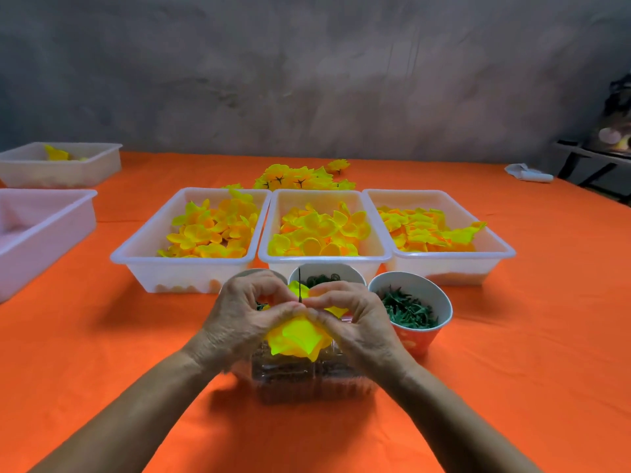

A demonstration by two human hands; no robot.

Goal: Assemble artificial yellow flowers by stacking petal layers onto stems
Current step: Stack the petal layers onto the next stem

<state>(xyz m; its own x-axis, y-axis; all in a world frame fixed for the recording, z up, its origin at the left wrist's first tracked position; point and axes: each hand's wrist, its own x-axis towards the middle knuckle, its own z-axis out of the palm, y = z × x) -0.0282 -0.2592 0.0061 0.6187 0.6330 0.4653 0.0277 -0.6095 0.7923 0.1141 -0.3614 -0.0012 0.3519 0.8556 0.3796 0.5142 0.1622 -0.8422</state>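
A half-built yellow flower is held over the table's middle, its thin dark stem sticking upward between my hands. My left hand and my right hand both pinch the petal layers around the stem, fingertips meeting at the centre. Three white trays of loose yellow petals stand behind: left, middle, right. A pile of finished yellow flowers lies beyond them.
A cup of green leaf pieces stands right of my hands, a cup of dark parts behind them, another cup mostly hidden by my left hand. A clear plastic box sits under the flower. Two white trays stand at left.
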